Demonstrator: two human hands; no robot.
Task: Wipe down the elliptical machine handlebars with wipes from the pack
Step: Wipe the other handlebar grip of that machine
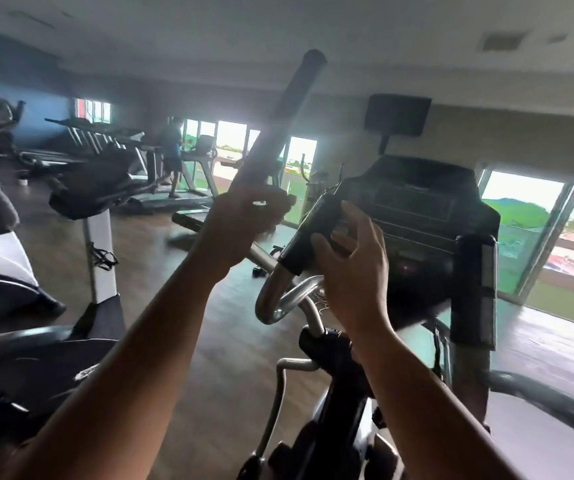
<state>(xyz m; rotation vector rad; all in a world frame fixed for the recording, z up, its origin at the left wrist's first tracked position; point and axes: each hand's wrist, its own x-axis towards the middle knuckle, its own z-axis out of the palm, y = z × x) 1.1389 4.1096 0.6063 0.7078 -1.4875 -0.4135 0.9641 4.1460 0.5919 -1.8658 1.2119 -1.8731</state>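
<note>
1. Far left: I see an exercise bike point(100, 258) on a white post, standing on the wooden floor point(216, 327). Behind it is a row of treadmills point(188, 174), with a person point(171, 150) on one of them.

2. Left of centre: the elliptical's long left handlebar point(280, 129) rises at a slant toward the ceiling, its dark upper end well above my arms.

3. The left grip point(244, 223) is closed round this bar low on its shaft, fingers curled over it. A small pale patch shows at the fingers. It may be a wipe, but blur prevents confirmation.

4. Centre: a short padded handle point(301, 237) sits on a curved chrome tube, just beside the bar and lower.

5. The right grip point(351, 268) is open, fingers spread and relaxed, holding nothing, just in front of that padded handle.

6. Right of centre: the console point(417, 202) faces me. A matching padded upright handle point(474, 289) stands to its right.

7. Far right: tall windows point(521, 216) show green ground outside.
</note>
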